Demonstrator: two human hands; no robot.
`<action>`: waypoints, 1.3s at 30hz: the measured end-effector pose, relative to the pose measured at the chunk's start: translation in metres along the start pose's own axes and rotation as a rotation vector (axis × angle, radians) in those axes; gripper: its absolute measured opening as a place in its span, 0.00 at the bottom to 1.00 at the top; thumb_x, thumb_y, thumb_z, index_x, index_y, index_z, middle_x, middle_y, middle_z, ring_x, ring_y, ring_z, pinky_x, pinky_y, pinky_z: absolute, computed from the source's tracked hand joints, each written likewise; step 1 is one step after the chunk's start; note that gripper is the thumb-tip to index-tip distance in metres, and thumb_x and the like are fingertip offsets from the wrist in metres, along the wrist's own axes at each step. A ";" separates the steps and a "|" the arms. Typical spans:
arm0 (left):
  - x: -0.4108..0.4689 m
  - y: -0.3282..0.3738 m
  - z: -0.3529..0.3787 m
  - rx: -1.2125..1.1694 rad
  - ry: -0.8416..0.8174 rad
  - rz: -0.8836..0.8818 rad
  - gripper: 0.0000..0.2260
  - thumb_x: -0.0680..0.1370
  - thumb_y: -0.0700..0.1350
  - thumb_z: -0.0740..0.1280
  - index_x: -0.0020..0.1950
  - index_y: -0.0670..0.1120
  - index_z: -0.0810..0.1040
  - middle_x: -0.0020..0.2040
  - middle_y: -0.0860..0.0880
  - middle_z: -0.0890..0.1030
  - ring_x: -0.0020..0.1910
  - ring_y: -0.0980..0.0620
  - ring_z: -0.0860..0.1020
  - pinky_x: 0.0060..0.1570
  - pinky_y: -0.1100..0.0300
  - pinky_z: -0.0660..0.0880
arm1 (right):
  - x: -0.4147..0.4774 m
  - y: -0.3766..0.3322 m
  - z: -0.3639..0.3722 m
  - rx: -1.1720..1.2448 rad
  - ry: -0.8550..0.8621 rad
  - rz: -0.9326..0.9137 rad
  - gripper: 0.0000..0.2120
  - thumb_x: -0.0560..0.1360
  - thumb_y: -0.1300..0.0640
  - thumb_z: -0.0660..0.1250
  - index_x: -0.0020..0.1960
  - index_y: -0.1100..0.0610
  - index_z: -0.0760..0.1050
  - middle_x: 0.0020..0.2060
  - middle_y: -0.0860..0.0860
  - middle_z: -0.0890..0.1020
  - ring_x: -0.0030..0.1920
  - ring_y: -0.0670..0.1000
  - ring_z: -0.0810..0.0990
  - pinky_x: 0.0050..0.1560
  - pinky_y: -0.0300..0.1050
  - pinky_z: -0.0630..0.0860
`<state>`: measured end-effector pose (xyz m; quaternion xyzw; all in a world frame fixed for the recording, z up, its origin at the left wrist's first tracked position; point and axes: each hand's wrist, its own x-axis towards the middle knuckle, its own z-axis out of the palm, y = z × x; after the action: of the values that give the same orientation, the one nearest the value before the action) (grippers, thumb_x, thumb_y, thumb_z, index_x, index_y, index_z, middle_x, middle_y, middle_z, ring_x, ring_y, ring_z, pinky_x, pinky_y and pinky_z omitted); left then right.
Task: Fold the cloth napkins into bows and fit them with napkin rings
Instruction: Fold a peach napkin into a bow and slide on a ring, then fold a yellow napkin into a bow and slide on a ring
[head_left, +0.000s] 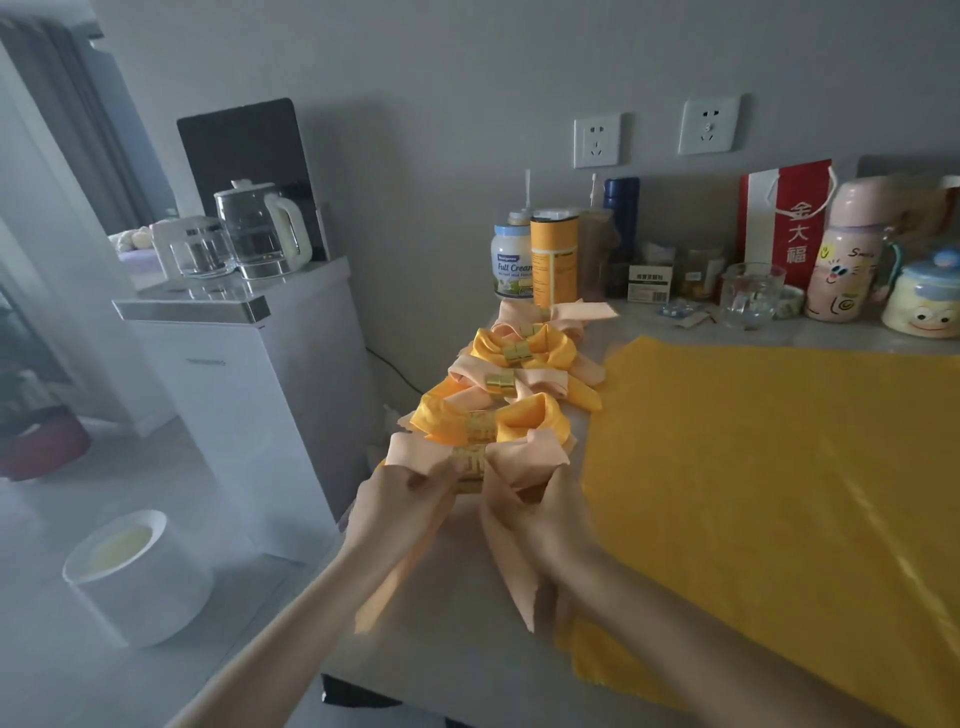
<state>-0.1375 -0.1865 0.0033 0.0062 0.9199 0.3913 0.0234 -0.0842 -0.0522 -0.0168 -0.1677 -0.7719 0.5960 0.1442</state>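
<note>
The gold napkin ring (470, 460) on the peach cloth napkin bow (524, 457) is blurred, and the bow's tails hide both palms. The left hand (405, 499) pinches the left loop. The right hand (540, 514) seems to grip the right loop. The bow sits nearest in a row of finished bows (519, 358).
</note>
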 end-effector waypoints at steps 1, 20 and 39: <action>0.000 -0.002 0.002 0.075 0.030 0.049 0.22 0.74 0.64 0.59 0.39 0.47 0.79 0.38 0.48 0.80 0.43 0.45 0.77 0.45 0.55 0.74 | 0.002 0.000 0.000 -0.063 0.000 0.000 0.15 0.74 0.46 0.68 0.52 0.57 0.75 0.43 0.51 0.81 0.39 0.45 0.78 0.27 0.26 0.67; -0.065 0.045 0.018 0.539 0.181 0.583 0.15 0.78 0.57 0.59 0.57 0.49 0.75 0.61 0.52 0.73 0.67 0.47 0.63 0.64 0.53 0.61 | -0.010 -0.028 -0.109 -0.277 -0.420 -0.043 0.08 0.78 0.57 0.63 0.45 0.61 0.74 0.36 0.53 0.79 0.27 0.48 0.77 0.28 0.37 0.73; -0.207 0.178 0.230 0.548 -0.724 0.940 0.34 0.76 0.67 0.54 0.77 0.53 0.52 0.78 0.46 0.44 0.77 0.47 0.42 0.73 0.47 0.39 | -0.099 0.095 -0.393 -0.695 0.133 0.049 0.15 0.76 0.56 0.67 0.62 0.54 0.74 0.61 0.51 0.77 0.64 0.49 0.73 0.56 0.40 0.70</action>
<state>0.0794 0.0961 -0.0195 0.5449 0.8196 0.0845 0.1556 0.1796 0.2702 -0.0136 -0.2635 -0.9134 0.2886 0.1141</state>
